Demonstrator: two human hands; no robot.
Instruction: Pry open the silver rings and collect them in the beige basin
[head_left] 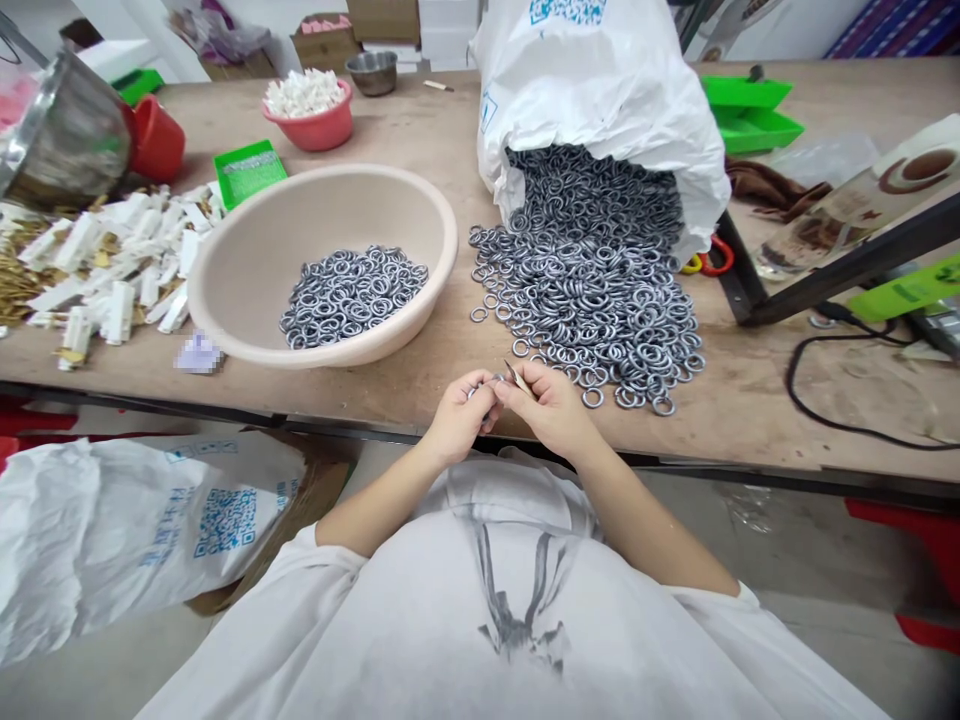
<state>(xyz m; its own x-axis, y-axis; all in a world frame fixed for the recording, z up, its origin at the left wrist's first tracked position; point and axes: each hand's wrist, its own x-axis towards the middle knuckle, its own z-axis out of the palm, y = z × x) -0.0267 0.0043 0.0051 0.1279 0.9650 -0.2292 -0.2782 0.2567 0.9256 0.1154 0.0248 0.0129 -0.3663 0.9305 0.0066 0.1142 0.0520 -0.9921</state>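
Grey rings (600, 320) lie in a big heap on the table (382, 395), and more fill the mouth of the white sack (592, 70) behind it. A smaller batch (356, 295) sits in the beige bowl (247, 265). Maybe the bowl has the done ones and the heap is what is left — if so, a lot is left. Both hands meet at the table's edge, by the heap. The left hand (461, 412) is curled, pinching what looks like a grey ring (472, 391); the right hand (555, 408) closes on a small pointed tool (523, 382) — its tip is too small to see well
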